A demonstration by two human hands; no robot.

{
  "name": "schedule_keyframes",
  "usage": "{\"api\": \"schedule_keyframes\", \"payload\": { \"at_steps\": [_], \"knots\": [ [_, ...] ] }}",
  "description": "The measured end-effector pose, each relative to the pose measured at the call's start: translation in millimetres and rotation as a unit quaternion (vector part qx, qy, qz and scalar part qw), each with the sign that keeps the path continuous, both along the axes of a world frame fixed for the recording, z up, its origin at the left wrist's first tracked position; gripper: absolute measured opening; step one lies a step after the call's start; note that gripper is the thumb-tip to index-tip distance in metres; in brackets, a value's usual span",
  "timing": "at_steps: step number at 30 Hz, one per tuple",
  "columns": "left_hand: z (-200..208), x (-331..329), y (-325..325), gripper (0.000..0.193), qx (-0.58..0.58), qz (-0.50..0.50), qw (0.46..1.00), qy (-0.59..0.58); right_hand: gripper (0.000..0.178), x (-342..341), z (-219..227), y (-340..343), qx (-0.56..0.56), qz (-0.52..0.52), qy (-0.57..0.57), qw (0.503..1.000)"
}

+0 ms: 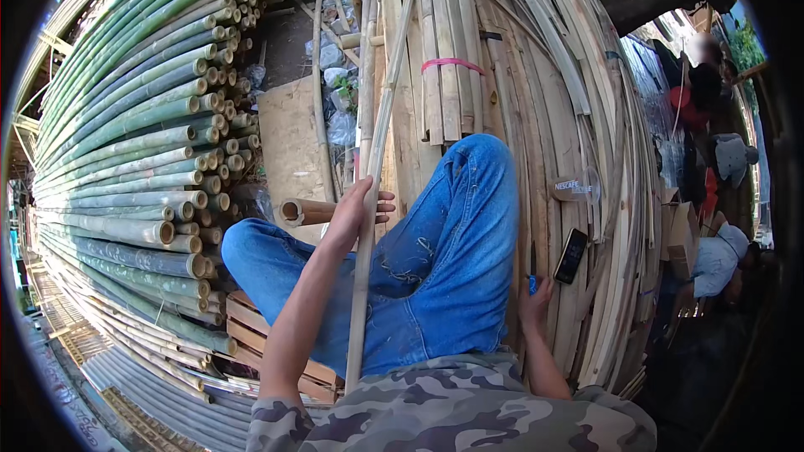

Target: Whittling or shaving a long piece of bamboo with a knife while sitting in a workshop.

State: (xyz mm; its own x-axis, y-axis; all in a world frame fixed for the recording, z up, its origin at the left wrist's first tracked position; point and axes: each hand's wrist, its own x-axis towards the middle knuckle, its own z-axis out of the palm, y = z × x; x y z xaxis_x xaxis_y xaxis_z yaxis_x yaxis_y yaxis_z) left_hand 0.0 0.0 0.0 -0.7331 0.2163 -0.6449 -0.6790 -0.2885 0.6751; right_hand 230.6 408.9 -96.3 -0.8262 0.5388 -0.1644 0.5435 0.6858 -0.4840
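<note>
My left hand (353, 216) is round a long split bamboo strip (380, 134), its fingertips showing past the strip's right side. The strip stands lengthwise in front of me, its lower end by my shirt and its upper part leaning slightly right. Down at my right side, my right hand (534, 308) is closed on the blue handle of a knife (532, 285); its thin dark blade points away from me, over the bamboo slats. A phone (571, 256) lies on the slats just right of that hand. Beside my left hand is a short cut bamboo tube (306, 212).
Long split bamboo slats (615, 226) fill the right side, with a pink-tied bundle (444, 63) ahead. A clear plastic cup (578, 187) lies on them. Green bamboo poles (126, 142) are stacked at left, near a wooden crate (251, 326). Other people (720, 251) are at far right.
</note>
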Motion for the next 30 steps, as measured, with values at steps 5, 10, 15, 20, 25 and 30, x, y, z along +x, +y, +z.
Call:
{"api": "schedule_keyframes", "payload": {
  "at_steps": [5, 10, 15, 20, 25, 30],
  "knots": [
    [-5, 10, -13, 0.038, -0.044, -0.006, 0.998, 0.041, 0.031, 7, -13, -2, 0.054, 0.036, 0.038, 0.997],
    [-2, 16, 2, 0.035, -0.040, 0.023, 0.997, 0.061, 0.030, 6, -14, 4, 0.035, 0.018, 0.030, 0.999],
    [5, 16, 5, 0.029, -0.026, 0.040, 0.998, 0.030, 0.033, 8, -26, 11, 0.001, -0.032, 0.038, 0.999],
    [5, 31, -6, 0.026, 0.024, 0.029, 0.999, 0.004, 0.033, -81, 80, -69, -0.342, -0.190, 0.246, 0.887],
    [22, 58, -5, 0.032, -0.013, 0.014, 0.999, -0.032, 0.040, -153, 163, -115, -0.397, 0.022, 0.275, 0.875],
    [23, 28, -4, 0.033, -0.089, 0.029, 0.996, -0.005, 0.045, -220, 186, -187, -0.425, 0.244, 0.152, 0.858]
  ]
}}
